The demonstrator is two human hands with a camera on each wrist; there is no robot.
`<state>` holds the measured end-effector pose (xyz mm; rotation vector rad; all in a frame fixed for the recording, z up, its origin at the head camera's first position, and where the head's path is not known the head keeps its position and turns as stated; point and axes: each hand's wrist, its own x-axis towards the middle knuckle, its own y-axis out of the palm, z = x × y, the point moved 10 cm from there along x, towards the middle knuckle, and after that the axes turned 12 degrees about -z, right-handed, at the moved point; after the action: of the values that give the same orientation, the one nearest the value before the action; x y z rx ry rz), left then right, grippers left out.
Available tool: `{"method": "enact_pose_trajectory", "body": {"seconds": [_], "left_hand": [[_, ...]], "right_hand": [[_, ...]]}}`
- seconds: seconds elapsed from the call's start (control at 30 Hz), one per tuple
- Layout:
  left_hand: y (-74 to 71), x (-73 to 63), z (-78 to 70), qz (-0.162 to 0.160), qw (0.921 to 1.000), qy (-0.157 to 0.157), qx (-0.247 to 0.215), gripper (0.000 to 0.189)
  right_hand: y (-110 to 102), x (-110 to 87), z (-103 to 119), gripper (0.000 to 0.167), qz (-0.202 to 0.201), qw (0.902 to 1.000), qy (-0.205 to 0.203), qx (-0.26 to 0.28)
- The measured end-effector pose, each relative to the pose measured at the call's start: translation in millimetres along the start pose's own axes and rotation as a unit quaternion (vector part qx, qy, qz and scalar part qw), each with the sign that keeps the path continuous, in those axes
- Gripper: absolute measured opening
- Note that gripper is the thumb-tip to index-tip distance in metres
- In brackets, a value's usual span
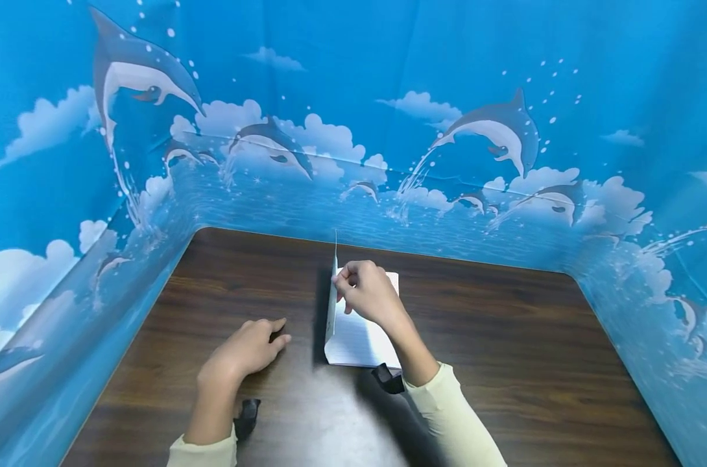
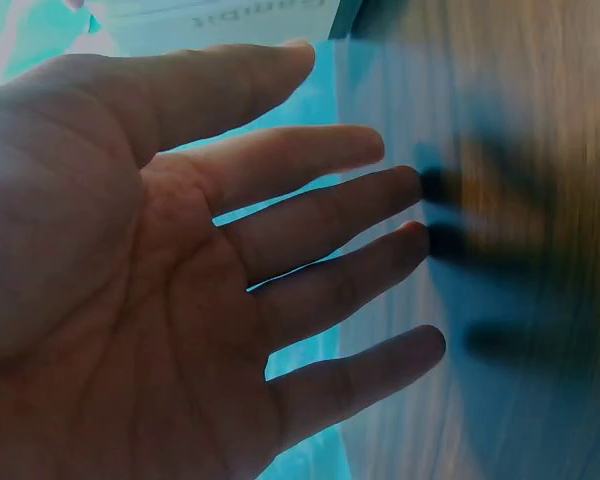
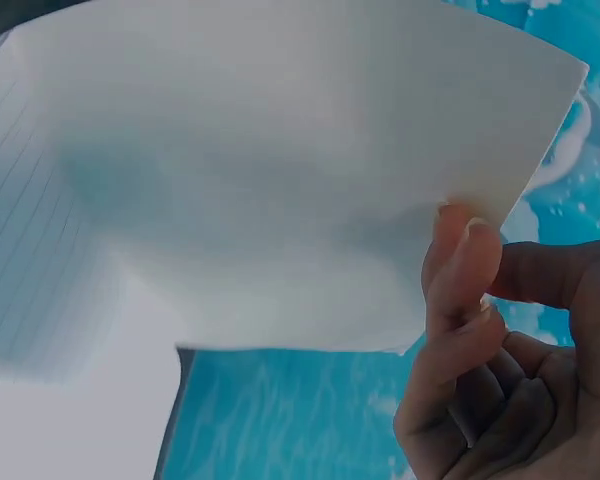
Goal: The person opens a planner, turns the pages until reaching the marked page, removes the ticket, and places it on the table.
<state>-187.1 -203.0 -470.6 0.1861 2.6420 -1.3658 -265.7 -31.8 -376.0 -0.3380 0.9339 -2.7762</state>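
A notebook (image 1: 362, 342) with lined white pages lies on the table. Its thin cover (image 1: 331, 314) stands nearly upright along the left side. Thumb and fingers of my right hand (image 1: 366, 293) pinch the cover's edge; the right wrist view shows the plain white inner face (image 3: 270, 190) curving away from that grip. To the left of the notebook is my left hand (image 1: 247, 349), palm down and holding nothing. In the left wrist view its fingers (image 2: 330, 205) are extended and slightly spread, with printed letters on the cover (image 2: 230, 18) showing upside down beyond the thumb.
The dark wood-grain table (image 1: 505, 344) extends to both sides of the notebook. A blue cloth (image 1: 330, 188) printed with dolphins and clouds hangs along the table's back and sides. Each wrist carries a black strap (image 1: 387, 379).
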Motion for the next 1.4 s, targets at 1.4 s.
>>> {"method": "enact_pose_trajectory", "body": {"seconds": [1.4], "left_hand": [[-23.0, -7.8, 42.2, -0.043, 0.9974, -0.047, -0.033, 0.043]], "right_hand": [[172, 36.6, -16, 0.057, 0.087, 0.9870, 0.057, -0.122]]}}
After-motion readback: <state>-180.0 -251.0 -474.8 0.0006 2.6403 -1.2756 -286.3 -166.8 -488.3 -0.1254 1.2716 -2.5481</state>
